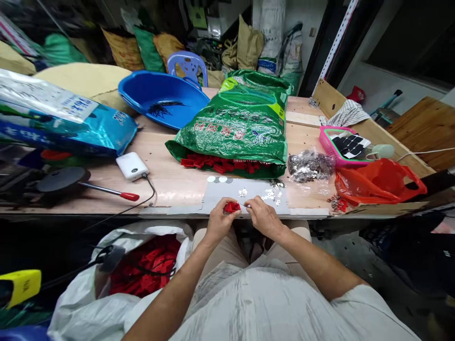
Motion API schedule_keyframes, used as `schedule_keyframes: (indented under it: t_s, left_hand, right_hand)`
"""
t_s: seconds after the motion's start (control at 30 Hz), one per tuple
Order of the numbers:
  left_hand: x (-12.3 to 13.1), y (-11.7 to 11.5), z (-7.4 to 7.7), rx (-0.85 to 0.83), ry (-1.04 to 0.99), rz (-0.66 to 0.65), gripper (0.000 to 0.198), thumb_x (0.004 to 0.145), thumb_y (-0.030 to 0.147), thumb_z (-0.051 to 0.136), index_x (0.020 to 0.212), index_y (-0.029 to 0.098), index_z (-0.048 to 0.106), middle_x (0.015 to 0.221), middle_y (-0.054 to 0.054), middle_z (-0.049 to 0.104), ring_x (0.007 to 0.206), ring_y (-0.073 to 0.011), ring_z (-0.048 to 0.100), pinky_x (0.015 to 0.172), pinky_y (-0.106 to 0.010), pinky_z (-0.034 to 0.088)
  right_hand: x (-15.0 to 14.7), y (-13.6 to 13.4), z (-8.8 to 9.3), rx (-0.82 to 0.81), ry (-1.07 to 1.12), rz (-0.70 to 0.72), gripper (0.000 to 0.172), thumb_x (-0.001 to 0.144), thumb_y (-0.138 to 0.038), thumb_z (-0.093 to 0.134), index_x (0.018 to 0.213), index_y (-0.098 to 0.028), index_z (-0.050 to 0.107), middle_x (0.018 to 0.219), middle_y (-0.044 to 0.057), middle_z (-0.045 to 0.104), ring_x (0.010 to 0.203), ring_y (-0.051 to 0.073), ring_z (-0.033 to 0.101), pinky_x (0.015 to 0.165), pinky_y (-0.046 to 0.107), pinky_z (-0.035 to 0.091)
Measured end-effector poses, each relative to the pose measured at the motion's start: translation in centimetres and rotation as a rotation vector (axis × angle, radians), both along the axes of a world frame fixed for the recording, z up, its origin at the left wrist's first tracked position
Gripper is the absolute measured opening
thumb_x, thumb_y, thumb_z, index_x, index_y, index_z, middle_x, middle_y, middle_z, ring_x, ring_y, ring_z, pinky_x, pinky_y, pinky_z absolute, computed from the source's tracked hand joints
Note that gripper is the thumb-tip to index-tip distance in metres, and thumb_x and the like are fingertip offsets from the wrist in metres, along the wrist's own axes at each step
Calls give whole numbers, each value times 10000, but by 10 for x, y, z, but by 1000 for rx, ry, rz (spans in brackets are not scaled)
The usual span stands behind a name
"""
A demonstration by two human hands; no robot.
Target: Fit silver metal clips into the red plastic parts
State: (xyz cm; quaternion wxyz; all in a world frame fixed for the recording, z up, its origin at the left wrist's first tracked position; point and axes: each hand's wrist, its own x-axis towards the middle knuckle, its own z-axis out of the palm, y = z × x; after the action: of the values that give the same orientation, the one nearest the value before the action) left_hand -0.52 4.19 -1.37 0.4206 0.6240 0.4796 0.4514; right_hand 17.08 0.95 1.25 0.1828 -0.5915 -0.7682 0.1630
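Note:
At the table's front edge my left hand (219, 219) is closed round a small red plastic part (232, 207). Just to its right, my right hand (263, 217) pinches a small, thin, shiny piece (244, 205) close to the red part; its exact kind is too small to make out. Both hands are over the near edge of a grey mat (220, 192). Small flat metal pieces (272, 194) lie scattered on the mat beyond my fingers. Behind them, a green woven sack (234, 128) lies with its mouth towards me, showing many red plastic parts (216, 163).
On the left are a white box (132, 166) with a cable, a red-tipped lever (130, 196) and a blue basin (159, 99). A clear bag of metal pieces (311, 165), a pink basket (329, 142) and a red bag (378, 180) lie right. Below stands a white sack (81, 303) holding red parts.

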Motion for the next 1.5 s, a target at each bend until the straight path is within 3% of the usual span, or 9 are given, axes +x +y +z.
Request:
schedule_keyframes:
  t_s: [0.1,0.2,0.3,0.4,0.6,1.13,1.37,1.5]
  left_hand:
    - [-2,-10,11,-147,-363,83,263,698,294,775,896,199,630,905,-10,687,861,-150,654,830,-271,482]
    - [-2,-18,24,-362,-710,36,267,696,310,799,772,175,581,872,-7,700,864,-143,678,849,-273,492]
    - [0,-25,33,-554,-944,-58,242,729,272,787,723,161,572,805,-16,708,847,-151,695,815,-266,524]
    - [4,-32,40,-657,-1071,-37,78,824,193,688,786,142,642,801,-22,714,786,-127,695,769,-237,551]
    - [8,-38,49,-802,-1160,3,225,938,171,524,791,113,684,772,-45,721,753,-125,698,807,-259,573]
    - [7,-42,46,-810,-1203,13,224,937,184,534,781,123,682,786,-43,730,743,-131,700,876,-317,577]
    - [13,-44,51,-797,-1226,48,203,929,166,543,783,120,676,785,-43,728,748,-134,708,899,-330,578]
    - [16,-46,50,-799,-1221,48,166,913,159,564,796,120,676,811,-53,734,791,-150,716,957,-358,554]
  right_hand:
    - [0,-5,4,20,256,68,199,970,-186,422,1126,-200,544,1061,61,624,980,173,611,841,280,464]
    - [-3,-10,14,-64,420,156,288,983,-200,384,1259,-212,467,879,4,673,826,159,635,794,278,465]
    - [-7,-16,26,-94,413,200,418,991,-243,388,1408,-223,371,767,-27,670,731,151,632,765,267,459]
    - [-8,-18,34,-85,365,203,422,991,-303,413,1405,-222,418,738,-19,670,697,155,630,738,258,456]
    - [-3,-17,41,-87,387,242,382,994,-337,418,1353,-228,494,721,-18,667,673,144,628,695,233,451]
    - [0,-15,42,-49,324,261,383,1012,-376,387,1337,-239,536,735,-9,696,692,143,655,690,227,461]
    - [-4,-14,32,144,196,187,347,1008,-355,399,1254,-225,607,1150,67,710,981,179,679,861,266,481]
    - [-7,-12,25,155,283,159,341,1017,-342,376,1196,-232,645,1136,53,716,987,165,675,870,255,481]
